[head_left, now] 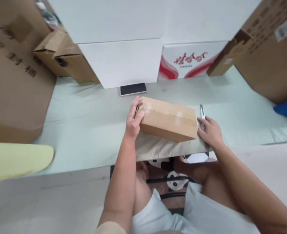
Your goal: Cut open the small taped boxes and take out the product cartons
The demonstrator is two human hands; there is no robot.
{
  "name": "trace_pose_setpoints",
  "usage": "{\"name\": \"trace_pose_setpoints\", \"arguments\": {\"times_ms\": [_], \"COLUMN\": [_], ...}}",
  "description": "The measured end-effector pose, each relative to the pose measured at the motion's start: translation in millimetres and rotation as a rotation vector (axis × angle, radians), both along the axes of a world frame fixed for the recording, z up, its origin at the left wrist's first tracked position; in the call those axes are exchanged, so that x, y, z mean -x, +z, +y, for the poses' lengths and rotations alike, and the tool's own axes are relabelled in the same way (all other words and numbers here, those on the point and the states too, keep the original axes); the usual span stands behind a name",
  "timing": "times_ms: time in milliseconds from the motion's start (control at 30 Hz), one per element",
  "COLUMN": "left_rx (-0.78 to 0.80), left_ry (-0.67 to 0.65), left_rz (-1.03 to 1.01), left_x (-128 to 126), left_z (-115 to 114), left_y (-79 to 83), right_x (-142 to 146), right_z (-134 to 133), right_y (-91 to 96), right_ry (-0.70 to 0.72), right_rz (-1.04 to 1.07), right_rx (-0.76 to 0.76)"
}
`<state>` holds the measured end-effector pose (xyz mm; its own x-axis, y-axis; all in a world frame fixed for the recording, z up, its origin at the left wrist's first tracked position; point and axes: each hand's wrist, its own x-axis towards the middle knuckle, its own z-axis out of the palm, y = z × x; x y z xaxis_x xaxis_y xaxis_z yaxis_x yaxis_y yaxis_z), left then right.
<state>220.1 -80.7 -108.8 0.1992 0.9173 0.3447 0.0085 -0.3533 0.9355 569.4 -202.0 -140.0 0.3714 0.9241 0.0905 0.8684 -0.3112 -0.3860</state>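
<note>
A small taped cardboard box (pixel 169 119) lies on the pale green table (pixel 85 123) in front of me. My left hand (pixel 134 118) grips its left end, fingers curled over the top edge. My right hand (pixel 210 130) rests on the table against the box's right end, fingers lying flat. A silver utility knife (pixel 202 112) lies just beyond those fingers, touching or nearly touching them.
A black phone (pixel 133 88) lies behind the box near a white panel (pixel 124 61). Large cardboard cartons stand at left (pixel 14 71) and right (pixel 270 48); a red-and-white box (pixel 189 61) at the back. A yellow board (pixel 14 159) sits front left.
</note>
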Motion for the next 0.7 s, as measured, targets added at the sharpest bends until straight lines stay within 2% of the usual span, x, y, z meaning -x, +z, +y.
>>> {"name": "trace_pose_setpoints", "arguments": {"times_ms": [67,133,267,333,467,600,633,700], "left_rx": [-0.005,0.029,0.118,0.148,0.155,0.042,0.02,0.003], "left_ry": [-0.04,-0.055,-0.042,-0.026,0.008,-0.001,-0.003,-0.003], "left_rz": [0.025,0.028,0.041,0.063,0.133,0.257,0.289,0.33], "left_x": [-13,-25,-45,-53,-66,-68,-67,-64], "left_z": [-1,-3,-9,-15,-39,-66,-70,-74], "left_y": [4.1,8.4,14.0,15.7,18.4,19.5,19.2,17.8], "right_x": [-7,-14,-26,-27,-21,-18,-17,-13], "right_z": [2,0,-7,-9,-16,-28,-31,-36], "right_y": [1.8,7.6,22.5,30.7,56.1,88.7,94.8,102.6], "right_ry": [-0.019,-0.114,-0.419,-0.499,-0.517,-0.528,-0.546,-0.593], "right_rz": [0.015,0.081,0.55,0.82,1.214,1.729,1.804,1.794], "right_rx": [0.003,-0.006,-0.218,-0.334,-0.561,-0.987,-1.05,-1.073]}}
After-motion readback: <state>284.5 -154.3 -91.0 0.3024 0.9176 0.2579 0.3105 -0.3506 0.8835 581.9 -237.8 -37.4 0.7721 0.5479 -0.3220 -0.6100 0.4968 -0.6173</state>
